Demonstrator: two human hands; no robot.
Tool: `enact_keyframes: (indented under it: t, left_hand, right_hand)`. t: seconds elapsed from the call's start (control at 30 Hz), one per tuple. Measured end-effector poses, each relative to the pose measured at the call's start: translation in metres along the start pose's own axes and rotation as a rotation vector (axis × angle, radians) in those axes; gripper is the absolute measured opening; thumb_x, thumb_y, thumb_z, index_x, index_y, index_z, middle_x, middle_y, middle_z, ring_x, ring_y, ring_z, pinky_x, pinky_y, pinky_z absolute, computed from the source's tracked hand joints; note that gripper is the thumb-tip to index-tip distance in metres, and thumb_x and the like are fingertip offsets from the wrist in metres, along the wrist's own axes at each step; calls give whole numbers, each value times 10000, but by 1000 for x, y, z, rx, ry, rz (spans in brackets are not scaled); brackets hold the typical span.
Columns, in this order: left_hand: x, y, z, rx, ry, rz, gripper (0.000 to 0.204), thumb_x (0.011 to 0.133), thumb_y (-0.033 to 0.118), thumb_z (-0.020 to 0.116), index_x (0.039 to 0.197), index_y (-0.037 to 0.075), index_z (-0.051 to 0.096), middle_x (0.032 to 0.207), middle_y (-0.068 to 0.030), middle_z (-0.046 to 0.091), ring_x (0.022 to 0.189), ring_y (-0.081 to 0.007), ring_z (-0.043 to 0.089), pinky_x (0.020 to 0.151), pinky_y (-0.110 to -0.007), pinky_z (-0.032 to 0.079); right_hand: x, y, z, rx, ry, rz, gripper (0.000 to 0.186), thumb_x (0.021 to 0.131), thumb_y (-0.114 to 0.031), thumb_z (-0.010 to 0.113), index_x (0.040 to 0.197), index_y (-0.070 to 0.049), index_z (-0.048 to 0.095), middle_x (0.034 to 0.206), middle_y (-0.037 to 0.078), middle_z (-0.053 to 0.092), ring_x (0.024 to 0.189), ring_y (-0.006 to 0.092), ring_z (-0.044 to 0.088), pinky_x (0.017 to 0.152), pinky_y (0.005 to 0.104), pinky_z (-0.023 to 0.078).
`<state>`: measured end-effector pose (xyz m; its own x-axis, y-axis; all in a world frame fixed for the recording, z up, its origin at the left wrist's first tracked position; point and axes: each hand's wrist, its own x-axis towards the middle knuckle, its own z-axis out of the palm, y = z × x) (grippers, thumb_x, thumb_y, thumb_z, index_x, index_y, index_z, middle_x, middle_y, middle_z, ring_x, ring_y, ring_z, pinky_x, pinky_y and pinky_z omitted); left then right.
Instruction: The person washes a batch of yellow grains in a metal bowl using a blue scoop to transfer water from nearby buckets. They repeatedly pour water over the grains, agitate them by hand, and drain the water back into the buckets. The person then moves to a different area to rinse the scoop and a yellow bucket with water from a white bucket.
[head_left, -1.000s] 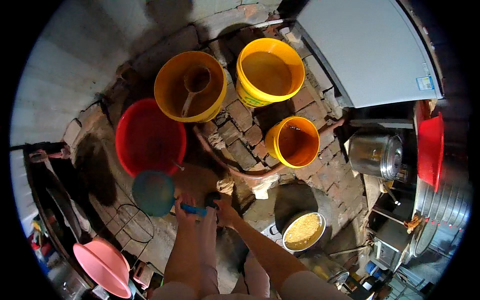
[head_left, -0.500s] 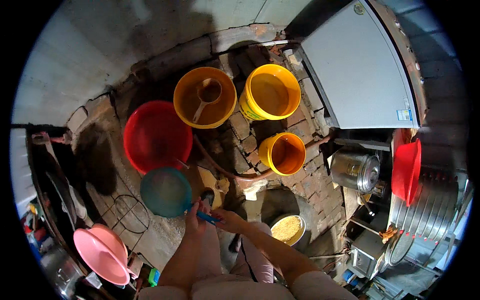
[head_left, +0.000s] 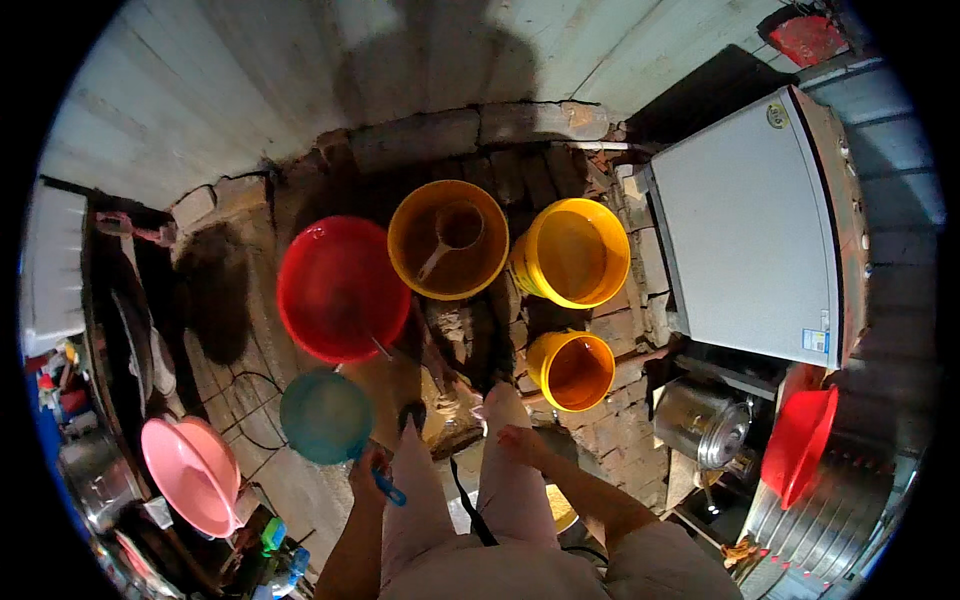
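My left hand (head_left: 368,474) is closed round the blue handle of a round, teal strainer (head_left: 326,416), held out at the left of my legs. My right hand (head_left: 518,443) lies on my right knee with nothing visible in it; its fingers are partly bent. Beyond the strainer stands a large red basin (head_left: 298,275). Next to it, a yellow bucket (head_left: 397,258) contains brownish liquid and a dipper (head_left: 434,261). Two more yellow buckets, one larger (head_left: 524,270) and one smaller (head_left: 542,372), stand to its right, also with liquid inside.
A bowl of pale yellow grains (head_left: 562,508) is partly hidden by my right leg and arm. At the right are a white fridge-like appliance (head_left: 745,230), a steel pot (head_left: 695,420) and a red basin (head_left: 797,445). Pink basins (head_left: 180,470) are at the left. The brick floor is uneven.
My right hand has left the strainer's handle and moved to my right knee. The left hand keeps the strainer. The view has tilted upward, so the buckets appear lower.
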<state>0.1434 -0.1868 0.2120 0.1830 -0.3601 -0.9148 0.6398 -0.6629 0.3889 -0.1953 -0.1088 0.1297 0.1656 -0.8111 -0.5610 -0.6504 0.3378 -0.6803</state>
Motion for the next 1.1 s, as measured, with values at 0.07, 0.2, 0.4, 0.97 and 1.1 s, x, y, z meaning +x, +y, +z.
enact_keyframes:
  t: [0.07, 0.2, 0.4, 0.97, 1.1]
  left_hand:
    - [4, -18, -18, -51, 128, -30, 156, 809, 177, 617, 844, 41, 550, 739, -75, 556, 699, -166, 563, 603, -300, 484]
    - [30, -61, -47, -83, 203, -43, 197, 882, 234, 531, 881, 37, 519, 684, -78, 553, 618, -200, 537, 590, -330, 466]
    - [13, -57, -17, 374, 235, 25, 315, 799, 262, 559, 619, 4, 559, 608, -81, 571, 543, -178, 525, 519, -315, 428]
    - [92, -185, -120, 1155, 199, 234, 342, 809, 331, 562, 824, -7, 608, 791, -155, 602, 698, -280, 549, 669, -397, 440]
    - [85, -178, -128, 1430, 108, 207, 342, 830, 324, 544, 932, -3, 561, 899, -175, 559, 779, -296, 539, 717, -398, 430]
  right_hand:
    - [3, 15, -27, -104, -35, 75, 248, 822, -144, 569, 1057, -68, 573, 900, 100, 638, 835, 234, 621, 744, 334, 484]
    - [-7, -6, -63, 110, 65, 362, 224, 791, -122, 596, 1006, -59, 599, 872, 64, 648, 804, 183, 616, 720, 302, 485]
    - [-62, 18, -26, 419, 224, 451, 182, 850, -54, 507, 1016, -3, 563, 912, 104, 638, 816, 166, 620, 744, 291, 504]
    - [172, 176, 160, 31, 8, 343, 300, 775, -75, 482, 1063, -53, 563, 969, 189, 601, 942, 359, 576, 816, 440, 468]
    - [249, 239, 218, -173, -2, 103, 299, 776, -89, 512, 1069, -69, 568, 913, 190, 600, 865, 357, 582, 746, 435, 478]
